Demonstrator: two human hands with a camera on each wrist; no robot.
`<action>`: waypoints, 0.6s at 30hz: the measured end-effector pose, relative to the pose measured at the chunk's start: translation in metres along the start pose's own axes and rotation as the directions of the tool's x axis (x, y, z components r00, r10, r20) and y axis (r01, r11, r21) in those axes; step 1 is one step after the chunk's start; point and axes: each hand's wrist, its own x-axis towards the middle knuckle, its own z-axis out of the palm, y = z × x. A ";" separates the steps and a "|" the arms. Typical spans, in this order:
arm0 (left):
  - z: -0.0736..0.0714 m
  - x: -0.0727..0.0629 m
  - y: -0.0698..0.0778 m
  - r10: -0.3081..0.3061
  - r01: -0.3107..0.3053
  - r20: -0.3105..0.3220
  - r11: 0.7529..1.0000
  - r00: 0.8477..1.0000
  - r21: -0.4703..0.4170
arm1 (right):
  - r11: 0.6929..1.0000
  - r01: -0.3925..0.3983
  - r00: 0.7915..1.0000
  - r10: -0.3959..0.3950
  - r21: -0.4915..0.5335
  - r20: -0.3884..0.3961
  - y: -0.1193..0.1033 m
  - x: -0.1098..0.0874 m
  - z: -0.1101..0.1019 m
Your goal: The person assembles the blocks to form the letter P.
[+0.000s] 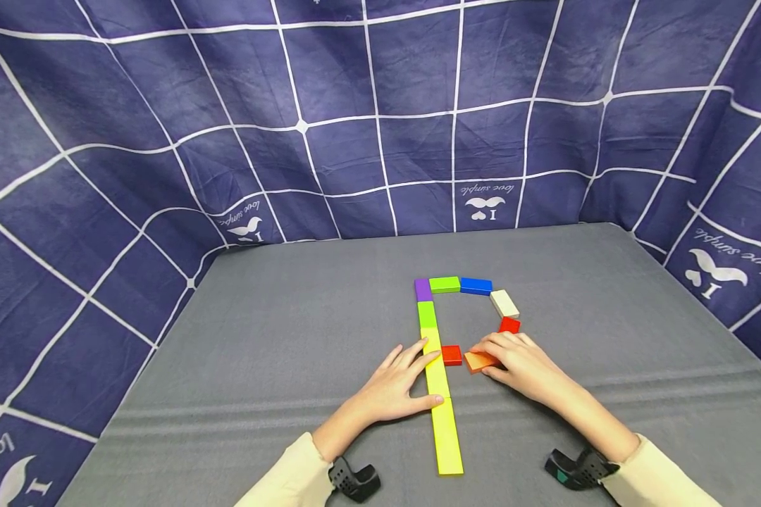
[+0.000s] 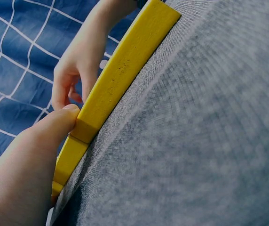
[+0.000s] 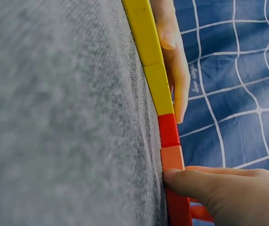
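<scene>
Coloured wooden blocks lie flat on the grey cloth, forming a shape like a letter P. My right hand (image 1: pixel 523 362) pinches an orange block (image 1: pixel 475 362) between thumb and fingers, close beside a red block (image 1: pixel 452 355). My left hand (image 1: pixel 387 391) is spread along the stem, its fingertips and thumb touching the yellow blocks (image 1: pixel 447 440). Above these come a green block (image 1: pixel 428 315) and a purple block (image 1: pixel 423 289). Around the curve sit another green block (image 1: pixel 444 284), a blue block (image 1: pixel 476 286), a white block (image 1: pixel 504 303) and a second red block (image 1: pixel 510 324), partly hidden by the right hand.
Grey cloth (image 1: pixel 304 317) covers the flat surface on both sides of the blocks. A dark blue curtain (image 1: pixel 342 162) with white grid lines hangs around the back and sides. Black wrist devices (image 1: pixel 355 481) are worn on both forearms, by the cream sleeves (image 1: pixel 292 479).
</scene>
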 end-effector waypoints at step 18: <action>0.000 0.000 0.001 0.002 -0.002 0.005 1.000 1.000 -0.001 | 0.985 -0.125 0.992 0.127 0.118 -0.010 0.016 0.004 -0.008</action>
